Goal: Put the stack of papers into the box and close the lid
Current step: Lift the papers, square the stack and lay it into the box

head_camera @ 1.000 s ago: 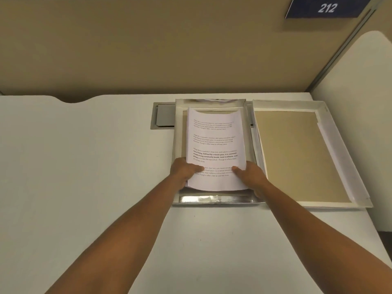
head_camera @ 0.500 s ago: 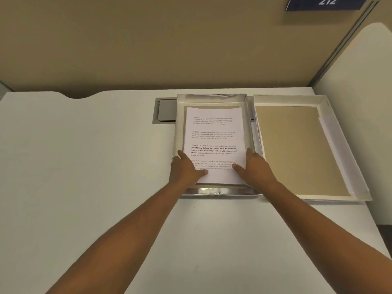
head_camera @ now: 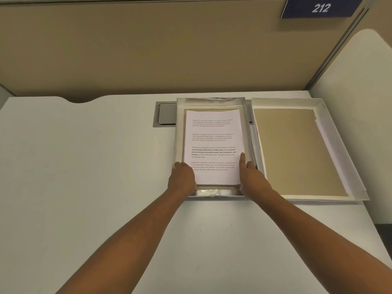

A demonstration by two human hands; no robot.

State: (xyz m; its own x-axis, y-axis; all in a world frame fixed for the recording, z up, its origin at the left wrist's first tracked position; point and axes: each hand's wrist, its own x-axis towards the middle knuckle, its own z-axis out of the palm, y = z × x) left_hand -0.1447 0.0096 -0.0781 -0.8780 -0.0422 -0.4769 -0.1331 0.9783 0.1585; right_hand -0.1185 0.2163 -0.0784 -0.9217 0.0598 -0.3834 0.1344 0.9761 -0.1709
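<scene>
A shallow box (head_camera: pixel 179 132) with shiny silver walls sits on the white desk, and the stack of printed white papers (head_camera: pixel 213 136) lies flat inside it. My left hand (head_camera: pixel 182 178) rests at the stack's near left corner, fingers against its left edge. At the near right corner is my right hand (head_camera: pixel 250 177), index finger stretched along the right edge. Neither hand lifts the papers. The lid (head_camera: pixel 297 149) lies open-side up just right of the box, white-rimmed with a brown cardboard inside.
A grey cable hatch (head_camera: pixel 165 114) is set into the desk behind the box's left corner. A tan partition wall runs along the back, with a blue "212" sign (head_camera: pixel 320 7). A second white desk (head_camera: pixel 360 115) adjoins on the right.
The stack was curved and held above the box a second ago; it now lies flat inside. My hands slid from on top of the page to its near side edges.
</scene>
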